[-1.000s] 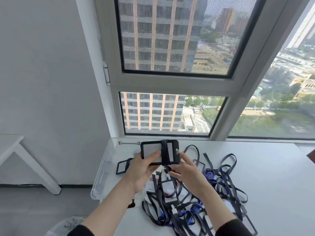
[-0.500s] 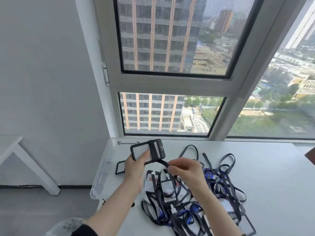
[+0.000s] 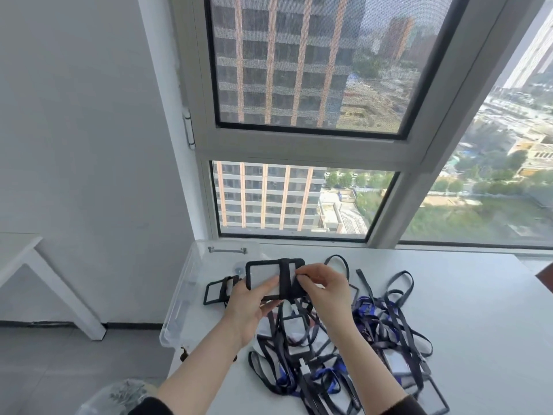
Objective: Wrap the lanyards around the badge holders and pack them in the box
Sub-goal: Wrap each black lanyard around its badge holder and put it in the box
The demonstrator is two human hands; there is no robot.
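Observation:
A black-framed badge holder (image 3: 259, 272) is held up above the white table, its black lanyard wound in a band round its middle. My left hand (image 3: 250, 307) grips its lower left edge, thumb on the clear face. My right hand (image 3: 324, 287) pinches the lanyard's end at the holder's right side. A clear plastic box (image 3: 182, 298) stands at the table's left edge with one wrapped badge holder (image 3: 220, 290) lying inside. A tangled pile of black and blue lanyards with badge holders (image 3: 344, 345) lies below my hands.
The white table (image 3: 478, 310) stands against a large window. A smaller white table (image 3: 27, 253) is at the far left by the wall. Something patterned (image 3: 119, 395) sits on the grey floor below the table's left corner.
The badge holder has turned level and shifted right. My right hand rose from the dangling strap to the holder's right side, bringing the lanyard's end against the wound band.

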